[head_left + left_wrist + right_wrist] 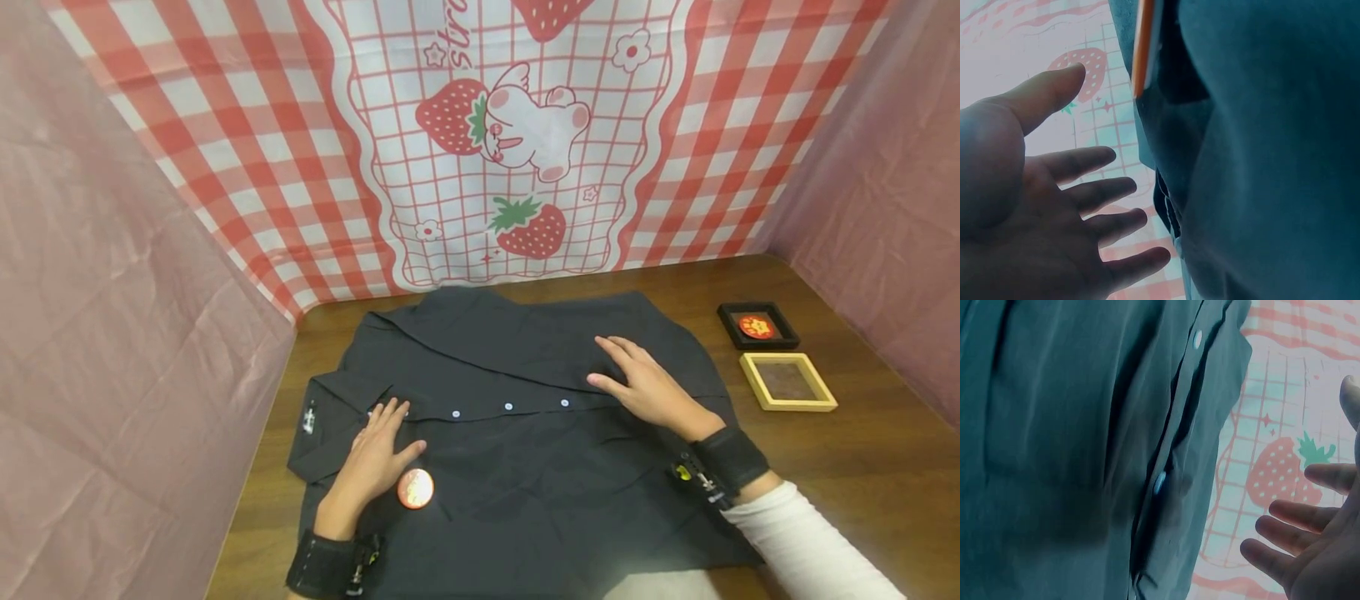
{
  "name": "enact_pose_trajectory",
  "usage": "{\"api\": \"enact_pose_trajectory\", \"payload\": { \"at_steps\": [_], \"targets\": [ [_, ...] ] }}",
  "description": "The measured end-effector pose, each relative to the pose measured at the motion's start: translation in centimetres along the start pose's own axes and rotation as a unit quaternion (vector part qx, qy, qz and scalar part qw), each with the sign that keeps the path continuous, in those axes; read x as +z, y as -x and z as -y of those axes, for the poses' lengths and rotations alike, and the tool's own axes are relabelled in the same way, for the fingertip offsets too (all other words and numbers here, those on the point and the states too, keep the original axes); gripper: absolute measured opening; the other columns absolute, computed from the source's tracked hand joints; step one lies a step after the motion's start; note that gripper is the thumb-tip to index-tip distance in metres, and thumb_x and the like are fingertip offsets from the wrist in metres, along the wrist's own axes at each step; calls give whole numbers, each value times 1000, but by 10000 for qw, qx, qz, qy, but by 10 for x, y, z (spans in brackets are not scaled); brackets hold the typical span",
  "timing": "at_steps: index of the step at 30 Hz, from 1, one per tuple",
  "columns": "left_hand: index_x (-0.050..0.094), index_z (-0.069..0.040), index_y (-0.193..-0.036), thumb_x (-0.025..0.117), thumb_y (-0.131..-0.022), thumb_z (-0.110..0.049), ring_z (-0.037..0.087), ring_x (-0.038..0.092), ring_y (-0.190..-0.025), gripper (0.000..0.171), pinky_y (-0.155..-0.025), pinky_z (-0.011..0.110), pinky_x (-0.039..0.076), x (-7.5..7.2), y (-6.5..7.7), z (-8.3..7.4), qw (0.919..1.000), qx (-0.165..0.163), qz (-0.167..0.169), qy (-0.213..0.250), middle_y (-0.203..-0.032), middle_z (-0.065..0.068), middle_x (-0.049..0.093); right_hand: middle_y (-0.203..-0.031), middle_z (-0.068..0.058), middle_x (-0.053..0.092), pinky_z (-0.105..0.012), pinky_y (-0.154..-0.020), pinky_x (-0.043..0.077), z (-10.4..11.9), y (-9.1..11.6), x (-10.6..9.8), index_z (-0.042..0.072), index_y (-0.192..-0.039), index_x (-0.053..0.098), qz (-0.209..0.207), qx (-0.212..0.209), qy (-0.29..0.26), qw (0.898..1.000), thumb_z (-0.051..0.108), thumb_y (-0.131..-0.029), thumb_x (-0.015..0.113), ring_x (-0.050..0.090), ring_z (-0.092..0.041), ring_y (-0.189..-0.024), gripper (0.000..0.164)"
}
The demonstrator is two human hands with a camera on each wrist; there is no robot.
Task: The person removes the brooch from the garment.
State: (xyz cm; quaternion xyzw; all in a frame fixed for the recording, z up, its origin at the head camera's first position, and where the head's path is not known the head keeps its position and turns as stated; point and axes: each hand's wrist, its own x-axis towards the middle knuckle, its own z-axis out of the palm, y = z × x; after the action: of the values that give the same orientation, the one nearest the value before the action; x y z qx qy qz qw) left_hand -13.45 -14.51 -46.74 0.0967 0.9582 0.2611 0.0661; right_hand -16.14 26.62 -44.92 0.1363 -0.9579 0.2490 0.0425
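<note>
A dark grey button-up shirt (510,483) lies spread on the table, its collar (330,425) toward the left and a row of white buttons across its middle. Over the shirt near the collar is my left hand (375,458), fingers straight and spread, holding nothing. Just right of that thumb, a round orange-rimmed disc (416,488) rests on the cloth; its edge also shows in the left wrist view. My right hand (648,387) hovers above the shirt's right part, fingers extended and nothing in them. Both palms appear apart from the cloth in the wrist views.
At the right of the wooden table (847,475) stand a black square frame (787,340) with a red and yellow round piece (756,326) in it, and a pale yellow frame (825,402). A strawberry-print cloth (285,192) hangs behind; pink curtains flank both sides.
</note>
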Motion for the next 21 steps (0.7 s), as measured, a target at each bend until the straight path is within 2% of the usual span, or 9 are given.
{"api": "enact_pose_trajectory", "payload": {
  "at_steps": [14, 21],
  "targets": [
    [42, -3, -146, 67, -90, -30, 44, 18, -148, 67, -112, 67, 23, -1, 0, -3, 9999, 91, -77, 71, -158, 23, 27, -150, -23, 38, -66, -105, 35, 16, -2, 8, 7, -150, 36, -68, -164, -227, 9996, 43, -95, 59, 36, -45, -137, 69],
    [45, -2, -143, 68, -90, -29, 44, 21, -147, 64, -112, 65, 26, 1, 2, -5, 9998, 154, -114, 78, -156, 23, 31, -146, -21, 44, -61, -105, 37, 27, -6, 15, 6, -147, 41, -230, -384, -344, 9984, 38, -94, 62, 41, -41, -135, 65]
  ]
}}
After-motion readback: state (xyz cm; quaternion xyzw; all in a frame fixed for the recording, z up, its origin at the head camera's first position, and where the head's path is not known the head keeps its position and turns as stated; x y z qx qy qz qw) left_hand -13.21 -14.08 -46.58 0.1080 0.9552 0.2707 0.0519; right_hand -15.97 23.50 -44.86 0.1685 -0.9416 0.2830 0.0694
